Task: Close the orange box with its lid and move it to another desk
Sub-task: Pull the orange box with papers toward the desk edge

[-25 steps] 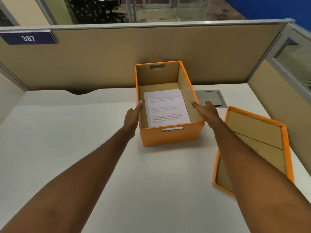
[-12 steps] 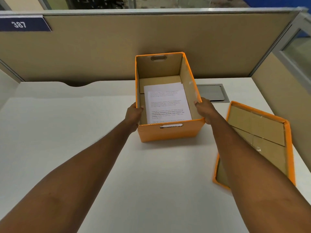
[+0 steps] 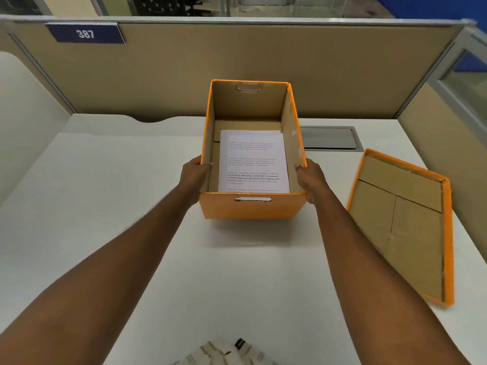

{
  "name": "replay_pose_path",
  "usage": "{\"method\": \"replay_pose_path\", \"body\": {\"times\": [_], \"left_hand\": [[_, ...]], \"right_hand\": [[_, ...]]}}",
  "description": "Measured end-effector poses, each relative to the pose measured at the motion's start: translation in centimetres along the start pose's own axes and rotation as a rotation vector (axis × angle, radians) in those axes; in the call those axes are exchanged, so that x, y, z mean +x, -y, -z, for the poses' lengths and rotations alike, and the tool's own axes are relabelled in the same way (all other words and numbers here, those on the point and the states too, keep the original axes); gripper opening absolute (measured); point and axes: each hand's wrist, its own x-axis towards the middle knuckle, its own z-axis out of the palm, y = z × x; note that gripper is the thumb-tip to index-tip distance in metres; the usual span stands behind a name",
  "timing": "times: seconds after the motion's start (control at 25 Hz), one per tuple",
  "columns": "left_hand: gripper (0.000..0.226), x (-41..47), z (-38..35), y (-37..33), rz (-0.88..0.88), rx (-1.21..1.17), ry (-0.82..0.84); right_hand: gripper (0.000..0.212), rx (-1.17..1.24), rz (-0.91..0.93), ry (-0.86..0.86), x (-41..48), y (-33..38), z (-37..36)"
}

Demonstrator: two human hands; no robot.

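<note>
Head view: your left hand (image 3: 193,177) and right hand (image 3: 311,180) gripped the box (image 3: 250,208) by its near corners, thumbs hooked over the rim, fingers closed against its sides. It stood open mid-desk (image 3: 105,206), papers (image 3: 253,160) inside. The lid (image 3: 403,225) lay upturned by the desk's right edge.

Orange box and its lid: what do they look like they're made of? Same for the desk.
The orange box looks like cardboard: matte orange outside, bare brown board inside, with punched handle slots. The lid, lying inside-up on the desk, shows the same brown board, flap seams and an orange rim. The desk looks like smooth off-white laminate with a dull sheen, though what lies under it cannot be told.
</note>
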Motion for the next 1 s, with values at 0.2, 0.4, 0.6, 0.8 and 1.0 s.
{"method": "replay_pose_path", "body": {"times": [0.2, 0.4, 0.6, 0.8, 1.0], "left_hand": [[0.022, -5.6, 4.2, 1.6, -0.004, 0.018, -0.050], [0.029, -11.0, 7.7, 4.9, 0.054, 0.036, -0.104], [0.032, -14.4, 10.8, 7.9, 0.056, 0.047, -0.105], [0.029, -14.4, 14.5, 9.3, 0.008, 0.102, -0.068], [0.024, -13.8, 16.1, 10.4, -0.016, 0.170, -0.055]], "right_hand": [[0.034, 0.014, 0.005, -0.003, -6.5, -1.1, -2.0], [0.037, -0.030, -0.019, 0.032, -12.5, -3.4, -3.6], [0.036, -0.039, -0.041, 0.037, -17.3, -5.2, -5.4], [0.036, -0.031, -0.074, 0.014, -20.2, -5.5, -8.6], [0.035, -0.038, -0.085, -0.021, -21.2, -5.1, -10.4]]}}
